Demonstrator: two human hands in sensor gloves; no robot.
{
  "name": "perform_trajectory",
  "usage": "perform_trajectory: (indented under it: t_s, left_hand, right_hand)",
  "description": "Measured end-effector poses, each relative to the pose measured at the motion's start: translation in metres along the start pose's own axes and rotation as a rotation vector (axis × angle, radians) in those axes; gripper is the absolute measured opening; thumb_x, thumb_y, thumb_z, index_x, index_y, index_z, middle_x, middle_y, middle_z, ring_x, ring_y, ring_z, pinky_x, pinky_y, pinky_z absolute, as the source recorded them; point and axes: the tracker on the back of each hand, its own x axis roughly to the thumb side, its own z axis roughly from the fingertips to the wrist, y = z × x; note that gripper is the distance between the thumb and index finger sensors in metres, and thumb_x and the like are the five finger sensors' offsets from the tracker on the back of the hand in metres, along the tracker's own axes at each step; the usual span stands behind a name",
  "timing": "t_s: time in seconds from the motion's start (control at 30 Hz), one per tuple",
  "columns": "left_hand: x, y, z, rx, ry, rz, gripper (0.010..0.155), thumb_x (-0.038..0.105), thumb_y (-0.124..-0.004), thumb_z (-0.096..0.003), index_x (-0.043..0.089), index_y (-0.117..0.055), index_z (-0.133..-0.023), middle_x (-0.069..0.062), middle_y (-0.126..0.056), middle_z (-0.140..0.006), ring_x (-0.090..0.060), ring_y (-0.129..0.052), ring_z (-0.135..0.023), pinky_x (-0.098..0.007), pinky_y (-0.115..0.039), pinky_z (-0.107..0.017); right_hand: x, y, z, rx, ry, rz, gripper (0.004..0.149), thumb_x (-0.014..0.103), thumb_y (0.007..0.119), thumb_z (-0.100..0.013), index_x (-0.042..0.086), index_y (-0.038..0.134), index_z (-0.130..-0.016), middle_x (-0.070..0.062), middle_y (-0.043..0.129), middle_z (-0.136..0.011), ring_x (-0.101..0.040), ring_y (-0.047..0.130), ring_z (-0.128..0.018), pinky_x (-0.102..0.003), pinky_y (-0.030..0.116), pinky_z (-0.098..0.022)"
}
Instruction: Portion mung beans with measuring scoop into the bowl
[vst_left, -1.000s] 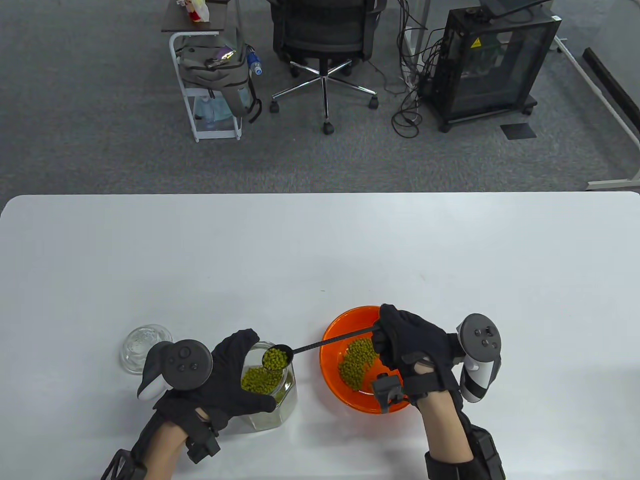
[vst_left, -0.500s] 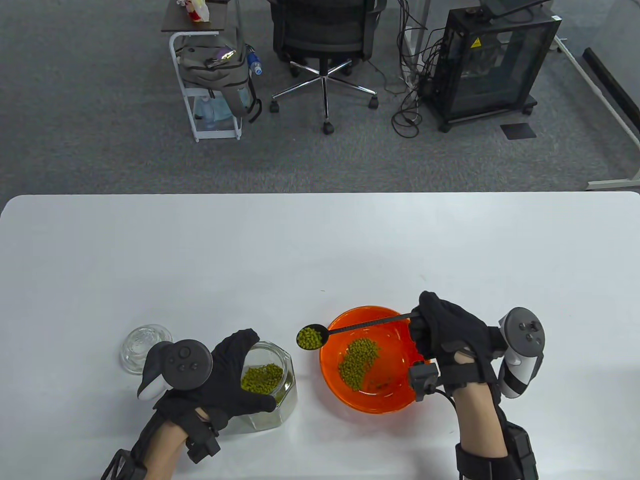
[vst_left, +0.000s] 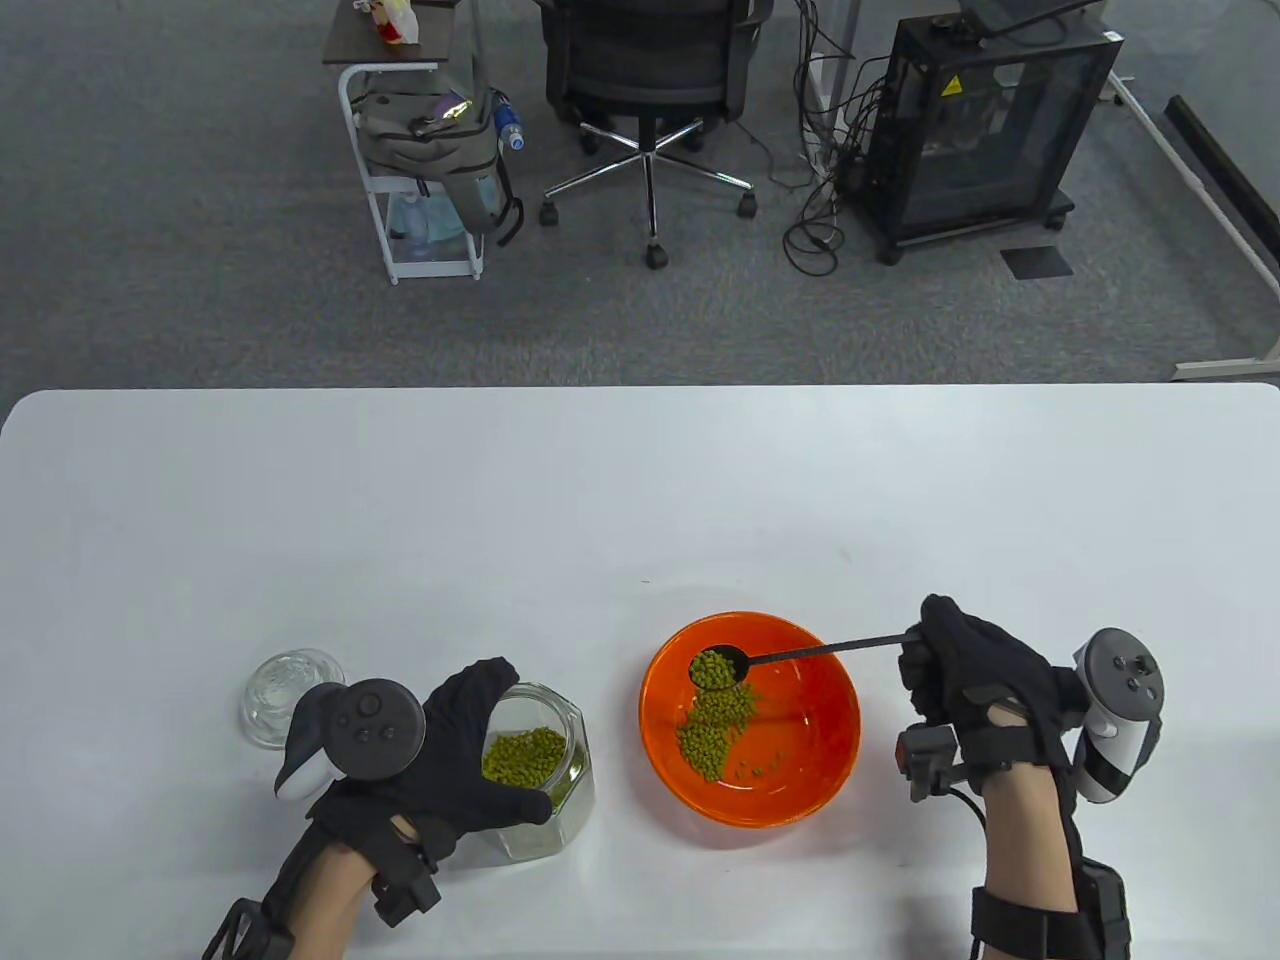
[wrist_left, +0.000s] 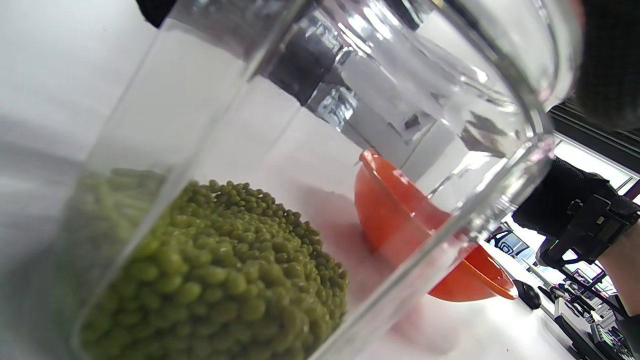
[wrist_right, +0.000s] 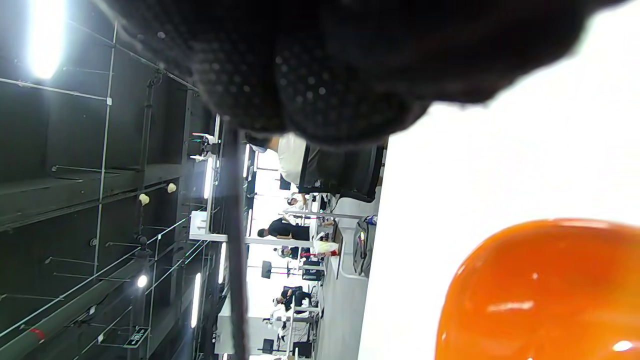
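On the table (vst_left: 640, 480), the jar (vst_left: 540, 775) sits left of the bowl (vst_left: 800, 790), its lid (vst_left: 285, 690) further left. The scoop (vst_left: 718, 668) hangs over the bowl, above the mung beans (vst_left: 712, 735) inside.

The orange bowl (vst_left: 750, 735) sits on the white table near its front edge, shallow and glossy, with a loose heap of green mung beans (vst_left: 715, 738) on its left half and a few strays toward the middle. A slim black measuring scoop (vst_left: 716, 668) hangs over the bowl's upper left, heaped with beans, its long handle running out to the right. Left of the bowl stands a clear faceted glass jar (vst_left: 540, 770), lid off, holding a low bed of beans.
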Motion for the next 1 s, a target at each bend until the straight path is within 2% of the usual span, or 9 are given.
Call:
perform_trajectory:
  t_s: [0.23, 0.5, 0.77, 1.0]
  left_hand:
    - [0.0, 0.0, 0.0, -0.001, 0.0, -0.004, 0.126, 0.082, -0.089, -0.0389, 0.0, -0.025, -0.109, -0.031, -0.034, -0.114, -0.061, -0.051, -0.103, -0.068, -0.057, -0.073]
    - [0.0, 0.0, 0.0, -0.001, 0.0, -0.003, 0.125, 0.082, -0.089, -0.0389, 0.0, -0.025, -0.109, -0.031, -0.034, -0.114, -0.062, -0.051, -0.103, -0.068, -0.057, -0.073]
    - [0.0, 0.0, 0.0, -0.001, -0.001, -0.003, 0.125, 0.082, -0.088, -0.0392, 0.0, -0.025, -0.109, -0.031, -0.034, -0.114, -0.062, -0.051, -0.103, -0.068, -0.057, -0.073]
    - [0.0, 0.0, 0.0, -0.002, -0.001, -0.003, 0.125, 0.082, -0.088, -0.0393, 0.0, -0.025, -0.109, -0.031, -0.034, -0.114, -0.061, -0.051, -0.103, -0.068, -0.057, -0.073]
  right_hand:
    - [-0.004, -0.013, 0.001, -0.028, -0.007, 0.063, 0.043, 0.048, 0.081, -0.049, 0.009, 0.1, -0.05, -0.014, 0.102, -0.04, -0.02, 0.099, -0.013, -0.033, 0.087, -0.01]
    - [-0.002, -0.011, 0.002, -0.039, -0.021, 0.23, 0.043, 0.047, 0.082, -0.048, 0.009, 0.1, -0.051, -0.015, 0.102, -0.041, -0.021, 0.099, -0.015, -0.034, 0.087, -0.012]
    - [0.016, 0.004, 0.014, -0.076, -0.159, 0.434, 0.043, 0.048, 0.082, -0.048, 0.01, 0.101, -0.052, -0.014, 0.102, -0.043, -0.022, 0.099, -0.016, -0.034, 0.087, -0.013]
    - [0.035, 0.022, 0.03, -0.09, -0.348, 0.583, 0.043, 0.049, 0.083, -0.047, 0.01, 0.101, -0.052, -0.014, 0.103, -0.044, -0.023, 0.099, -0.018, -0.035, 0.087, -0.014]
